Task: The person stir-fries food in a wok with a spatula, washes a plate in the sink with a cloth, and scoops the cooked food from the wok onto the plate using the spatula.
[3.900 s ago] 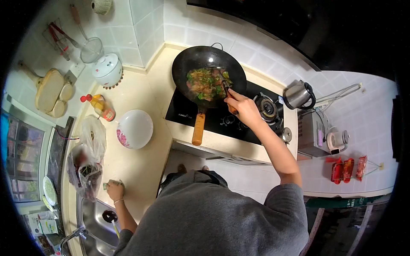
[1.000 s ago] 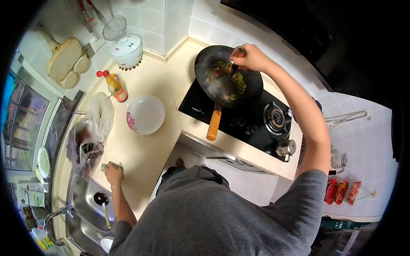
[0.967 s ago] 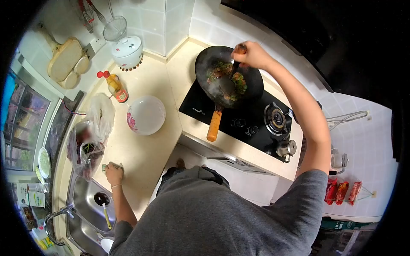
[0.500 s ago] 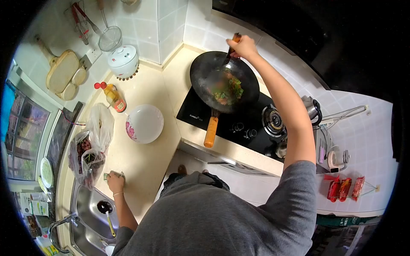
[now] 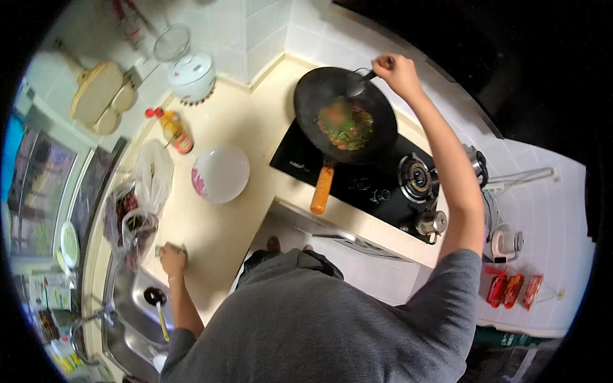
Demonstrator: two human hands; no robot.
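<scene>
My right hand (image 5: 398, 75) is closed round the handle of a spatula (image 5: 355, 89), held over the far right side of the black wok (image 5: 310, 102). Chopped food (image 5: 350, 133) with green and reddish bits lies in the wok, partly blurred by steam. The wok's wooden handle (image 5: 322, 190) points toward me, and no hand touches it. On the counter by the sink, my left hand (image 5: 173, 260) is closed over a small greenish cloth (image 5: 158, 251), mostly hidden under the fingers.
A white plate (image 5: 225, 172) with pink flowers stands left of the stove (image 5: 373, 185). Behind it are a sauce bottle (image 5: 177, 135) and a lidded white pot (image 5: 193, 75). Plastic bags (image 5: 153, 172) lie near the window. The sink (image 5: 131, 319) holds a dark ladle (image 5: 154, 295).
My right hand has swung right, and the spatula now slants sideways, its blade raised from the food. The food is more spread out. My left hand stays on the cloth; the view has shifted slightly.
</scene>
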